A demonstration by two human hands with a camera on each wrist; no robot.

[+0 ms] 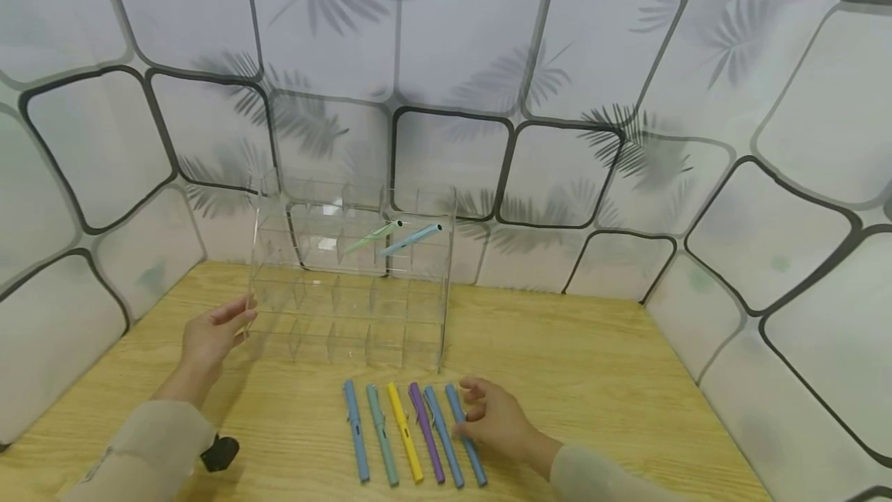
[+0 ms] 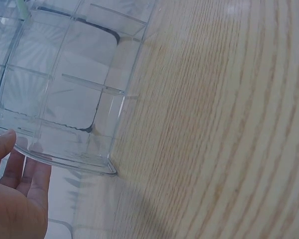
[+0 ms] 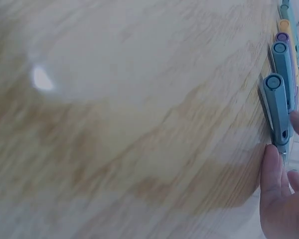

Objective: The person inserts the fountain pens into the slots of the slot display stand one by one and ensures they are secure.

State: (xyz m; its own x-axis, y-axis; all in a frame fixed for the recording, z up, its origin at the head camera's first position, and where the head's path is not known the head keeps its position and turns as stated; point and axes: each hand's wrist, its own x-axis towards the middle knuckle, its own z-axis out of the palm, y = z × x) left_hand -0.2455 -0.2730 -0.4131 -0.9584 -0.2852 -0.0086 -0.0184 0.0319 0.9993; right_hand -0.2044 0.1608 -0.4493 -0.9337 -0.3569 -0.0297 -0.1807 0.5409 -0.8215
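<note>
A clear acrylic display rack (image 1: 351,300) with tiered compartments stands on the wooden table. My left hand (image 1: 217,331) grips its left side panel, the thumb on one face and the fingers on the other, as the left wrist view shows. A green pen (image 1: 372,237) and a light blue pen (image 1: 411,240) lean in an upper tier. In front of the rack lies a row of several capped pens. At the row's right end, my right hand (image 1: 498,418) has its thumb and fingers on opposite sides of a blue pen (image 3: 276,107), pinching it near the table.
Left of that pen lie another blue pen (image 1: 444,436), a purple pen (image 1: 427,432), a yellow pen (image 1: 406,432), a teal pen (image 1: 382,436) and a further blue pen (image 1: 356,431). A small black object (image 1: 220,453) sits by the left sleeve. Patterned curtain (image 1: 460,45) encloses the table.
</note>
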